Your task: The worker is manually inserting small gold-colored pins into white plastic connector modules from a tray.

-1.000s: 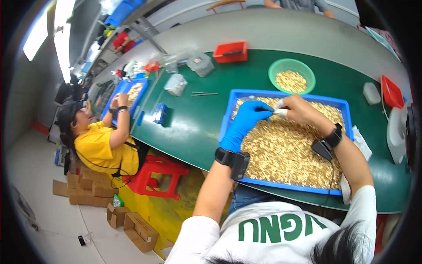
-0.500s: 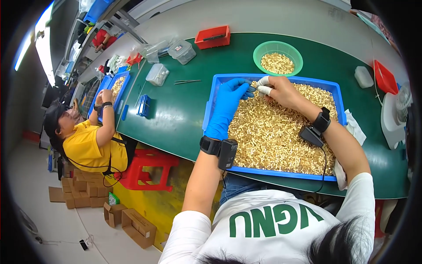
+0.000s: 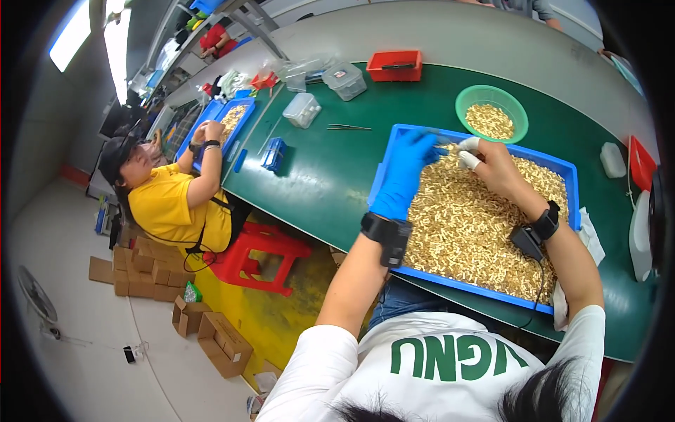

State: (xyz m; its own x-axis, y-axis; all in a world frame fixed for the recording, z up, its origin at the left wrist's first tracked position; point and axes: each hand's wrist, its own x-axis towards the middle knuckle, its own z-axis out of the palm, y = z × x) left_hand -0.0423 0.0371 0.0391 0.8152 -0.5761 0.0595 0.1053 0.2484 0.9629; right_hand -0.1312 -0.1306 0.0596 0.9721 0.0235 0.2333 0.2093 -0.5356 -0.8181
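Note:
A blue tray (image 3: 572, 190) full of small brass-coloured cylindrical pieces (image 3: 478, 232) lies in front of me on the green table. My left hand (image 3: 411, 158), in a blue glove, is over the tray's far left part with its fingers bent together. My right hand (image 3: 498, 169) is close beside it, white covers on the thumb and a finger, which are drawn together near the left fingertips. What either hand pinches is too small and blurred to make out. Beyond the tray stands a green basket (image 3: 485, 97) with more brass pieces inside.
Tweezers (image 3: 349, 127), a blue block-like bundle (image 3: 273, 155), a clear box (image 3: 301, 110) and a red bin (image 3: 394, 73) stand farther left. A white cloth (image 3: 590, 235) hangs by the tray's right side. At left, a person in yellow (image 3: 183, 204) works over another blue tray.
My view has turned, so the whole scene sits farther right and tilts somewhat. Both hands stay close together at the far part of the tray, fingers still bent.

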